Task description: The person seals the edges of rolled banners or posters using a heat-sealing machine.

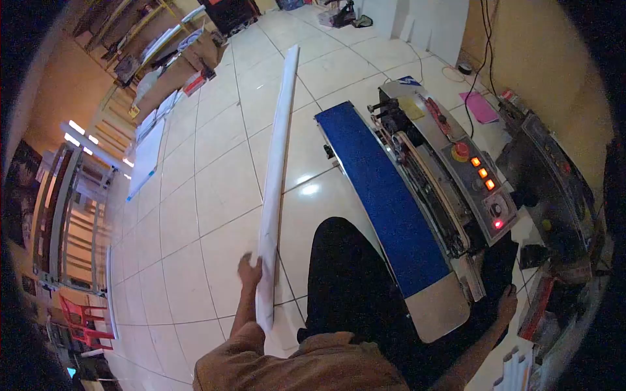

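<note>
My left hand (250,271) is beside a long white roll (276,163), its thumb right at the roll's edge and its fingers apart. The roll, slender and wrapped in white, stretches across the floor away from me. Resting on my dark-trousered right leg, my right hand (507,305) lies with its fingers laid along the knee. Between my legs and the wall stands a band sealing machine (456,169) with a blue conveyor belt (385,195). Several orange switches (482,173) glow on its panel near a red knob (460,152).
White floor tiles (215,182) surround me. A second dark machine (554,182) stands by the right wall. At the left are a red chair (85,319) and a metal frame (55,215). A white sheet (146,159) lies near a cardboard box (173,78). Cables (486,58) hang at the right.
</note>
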Action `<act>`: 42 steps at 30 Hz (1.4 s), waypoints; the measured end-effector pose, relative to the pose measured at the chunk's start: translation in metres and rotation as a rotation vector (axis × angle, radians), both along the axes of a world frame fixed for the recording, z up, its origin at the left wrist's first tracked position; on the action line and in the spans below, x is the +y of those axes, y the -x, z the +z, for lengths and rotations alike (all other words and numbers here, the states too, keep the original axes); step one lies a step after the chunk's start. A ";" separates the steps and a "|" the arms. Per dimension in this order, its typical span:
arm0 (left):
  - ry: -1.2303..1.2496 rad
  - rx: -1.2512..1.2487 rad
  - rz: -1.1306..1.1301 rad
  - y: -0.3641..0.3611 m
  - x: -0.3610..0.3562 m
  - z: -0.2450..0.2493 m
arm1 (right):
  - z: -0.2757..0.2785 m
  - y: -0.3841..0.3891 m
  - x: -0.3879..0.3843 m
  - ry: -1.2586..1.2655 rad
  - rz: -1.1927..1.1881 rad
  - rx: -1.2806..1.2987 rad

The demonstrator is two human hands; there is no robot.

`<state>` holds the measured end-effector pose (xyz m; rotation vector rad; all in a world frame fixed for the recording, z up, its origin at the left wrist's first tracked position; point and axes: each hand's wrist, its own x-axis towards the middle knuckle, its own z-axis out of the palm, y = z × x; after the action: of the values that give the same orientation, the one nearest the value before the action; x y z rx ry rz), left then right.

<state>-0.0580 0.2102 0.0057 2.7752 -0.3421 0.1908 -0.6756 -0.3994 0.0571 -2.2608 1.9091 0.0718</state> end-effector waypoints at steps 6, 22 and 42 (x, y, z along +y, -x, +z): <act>0.059 0.219 -0.136 -0.080 -0.104 0.007 | -0.012 -0.002 -0.002 -0.023 -0.028 -0.043; 0.021 0.042 -0.049 -0.052 -0.159 0.019 | -0.020 0.004 -0.006 0.072 -0.032 -0.175; -0.536 -0.280 -0.380 0.011 -0.018 -0.042 | 0.009 -0.013 0.010 0.022 -0.095 -0.207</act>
<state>-0.0687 0.1919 -0.0368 3.1185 -1.1262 0.4505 -0.6622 -0.3889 0.0660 -2.0941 1.9118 -0.1888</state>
